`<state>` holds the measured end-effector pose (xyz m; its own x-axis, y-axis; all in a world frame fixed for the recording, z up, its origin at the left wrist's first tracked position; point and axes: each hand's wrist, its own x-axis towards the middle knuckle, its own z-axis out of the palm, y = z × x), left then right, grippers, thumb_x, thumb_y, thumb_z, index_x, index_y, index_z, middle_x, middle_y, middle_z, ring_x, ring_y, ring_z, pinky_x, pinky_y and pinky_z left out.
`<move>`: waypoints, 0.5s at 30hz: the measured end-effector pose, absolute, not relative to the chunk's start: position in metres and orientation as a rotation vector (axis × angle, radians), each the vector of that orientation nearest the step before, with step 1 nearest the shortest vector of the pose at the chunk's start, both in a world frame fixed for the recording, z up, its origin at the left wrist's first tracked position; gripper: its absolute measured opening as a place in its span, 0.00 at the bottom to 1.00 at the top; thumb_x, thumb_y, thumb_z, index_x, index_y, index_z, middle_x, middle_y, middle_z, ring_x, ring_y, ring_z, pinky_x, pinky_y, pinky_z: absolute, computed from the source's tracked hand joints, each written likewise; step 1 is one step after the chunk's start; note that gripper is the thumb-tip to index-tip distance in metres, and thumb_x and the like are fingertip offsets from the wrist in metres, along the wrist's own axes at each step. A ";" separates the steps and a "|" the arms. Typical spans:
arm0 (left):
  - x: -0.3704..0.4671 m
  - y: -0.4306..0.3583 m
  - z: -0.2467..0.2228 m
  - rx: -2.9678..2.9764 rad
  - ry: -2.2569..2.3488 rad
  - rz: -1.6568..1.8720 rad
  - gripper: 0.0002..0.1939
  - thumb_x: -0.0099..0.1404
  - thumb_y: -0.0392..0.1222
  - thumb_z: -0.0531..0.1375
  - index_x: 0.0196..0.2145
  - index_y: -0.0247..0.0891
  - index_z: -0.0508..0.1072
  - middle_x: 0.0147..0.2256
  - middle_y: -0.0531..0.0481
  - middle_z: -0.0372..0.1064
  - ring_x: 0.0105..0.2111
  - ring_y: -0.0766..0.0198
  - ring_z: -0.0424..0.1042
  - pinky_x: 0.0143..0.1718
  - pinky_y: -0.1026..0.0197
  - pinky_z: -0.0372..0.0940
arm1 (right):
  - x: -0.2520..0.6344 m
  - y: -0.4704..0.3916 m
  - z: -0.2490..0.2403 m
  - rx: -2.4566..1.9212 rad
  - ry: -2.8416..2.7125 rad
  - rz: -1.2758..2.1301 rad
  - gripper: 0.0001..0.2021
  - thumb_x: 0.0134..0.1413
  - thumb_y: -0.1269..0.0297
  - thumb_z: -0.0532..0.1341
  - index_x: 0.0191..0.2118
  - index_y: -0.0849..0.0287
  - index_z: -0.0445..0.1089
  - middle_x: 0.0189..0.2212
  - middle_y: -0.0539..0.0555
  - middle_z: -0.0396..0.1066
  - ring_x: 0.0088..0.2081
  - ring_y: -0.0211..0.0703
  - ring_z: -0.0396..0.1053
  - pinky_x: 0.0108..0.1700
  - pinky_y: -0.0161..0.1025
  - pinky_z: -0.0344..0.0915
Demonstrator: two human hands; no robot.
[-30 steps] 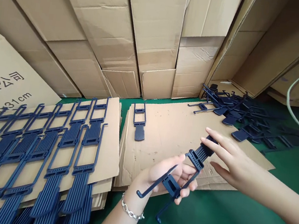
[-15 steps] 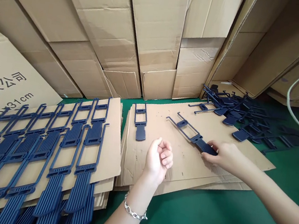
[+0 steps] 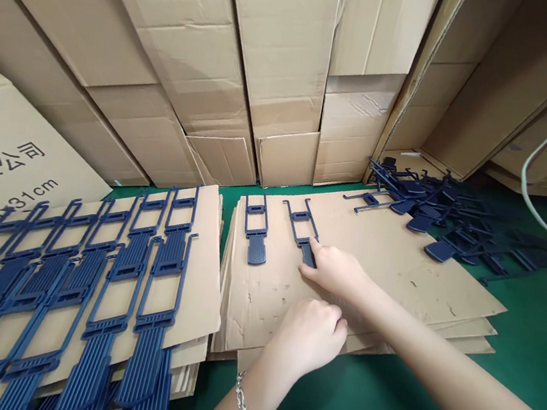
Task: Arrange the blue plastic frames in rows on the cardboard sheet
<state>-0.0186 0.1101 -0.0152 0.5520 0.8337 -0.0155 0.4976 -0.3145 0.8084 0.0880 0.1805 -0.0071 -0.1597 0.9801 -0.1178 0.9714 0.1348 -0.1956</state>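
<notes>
My right hand [image 3: 333, 267] grips the ribbed end of a blue plastic frame piece [image 3: 301, 216], which lies on the cardboard stack with its two hooked arms pointing away from me. To its left, a similar blue piece [image 3: 257, 250] lies by itself on the same cardboard. My left hand [image 3: 311, 334], with a silver chain bracelet at the wrist, is curled over the front part of the stack, below my right hand. Its fingers are folded and mostly turned from view, so whether it holds anything does not show.
On the left, a cardboard stack [image 3: 203, 276] bears overlapping rows of blue pieces [image 3: 147, 356]. A tangled pile of blue pieces [image 3: 423, 198] lies at the back right. Cardboard boxes [image 3: 294, 46] wall the back, and a white cable [image 3: 537, 152] hangs at right.
My right hand has moved left with the blue piece, which has turned from slanted to nearly straight beside the single piece. My left hand has shifted right and turned over.
</notes>
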 end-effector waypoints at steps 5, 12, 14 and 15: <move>-0.018 0.110 -0.015 2.122 1.097 0.468 0.13 0.61 0.39 0.47 0.20 0.38 0.57 0.20 0.51 0.53 0.19 0.66 0.48 0.25 0.59 0.46 | 0.068 0.193 -0.006 -1.932 -2.366 0.375 0.28 0.51 0.55 0.50 0.55 0.66 0.57 0.34 0.61 0.69 0.34 0.49 0.68 0.31 0.38 0.61; -0.014 0.108 -0.013 2.273 1.127 0.361 0.14 0.64 0.38 0.45 0.29 0.35 0.69 0.26 0.41 0.66 0.26 0.53 0.64 0.27 0.55 0.53 | 0.054 0.200 -0.006 -1.889 -2.363 0.415 0.27 0.52 0.52 0.51 0.54 0.64 0.57 0.35 0.61 0.69 0.37 0.52 0.68 0.32 0.40 0.61; -0.015 0.107 -0.013 2.288 1.134 0.346 0.14 0.64 0.39 0.45 0.30 0.35 0.69 0.27 0.41 0.66 0.26 0.52 0.65 0.27 0.55 0.54 | 0.053 0.200 -0.007 -1.866 -2.362 0.432 0.29 0.53 0.50 0.51 0.57 0.64 0.55 0.37 0.60 0.69 0.38 0.52 0.68 0.32 0.38 0.61; -0.015 0.107 -0.013 2.293 1.142 0.339 0.14 0.64 0.39 0.45 0.29 0.35 0.68 0.26 0.41 0.66 0.26 0.52 0.65 0.27 0.55 0.54 | 0.054 0.201 -0.006 -1.842 -2.360 0.450 0.31 0.54 0.49 0.50 0.59 0.63 0.52 0.37 0.60 0.69 0.39 0.51 0.68 0.31 0.37 0.60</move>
